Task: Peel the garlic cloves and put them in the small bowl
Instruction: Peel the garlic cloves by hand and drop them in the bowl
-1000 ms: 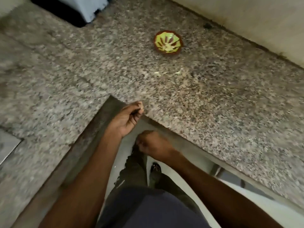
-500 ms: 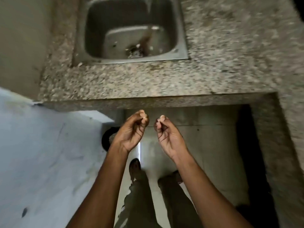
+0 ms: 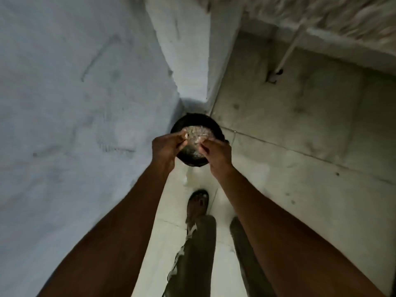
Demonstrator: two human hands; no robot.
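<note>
I am looking down at a round black bin [image 3: 194, 119] on the floor, holding pale scraps [image 3: 198, 132] that look like garlic skins. Both hands hover over it. My left hand [image 3: 166, 150] pinches a small pale piece of garlic [image 3: 184, 134] between thumb and fingertips at the bin's left rim. My right hand [image 3: 216, 154] is above the bin's right side with its fingers curled inward; whether it holds anything is hidden. The small bowl is out of view.
A pale blue-grey wall [image 3: 75, 103] fills the left. Grey floor tiles [image 3: 300, 136] spread to the right. The granite counter's edge [image 3: 342, 16] runs across the top right, with a white pipe [image 3: 287, 52] beneath it. My legs and one foot [image 3: 198, 202] stand just behind the bin.
My view has swung from the counter and sink down to the floor bin. Both hands have moved forward over the bin and closer together.
</note>
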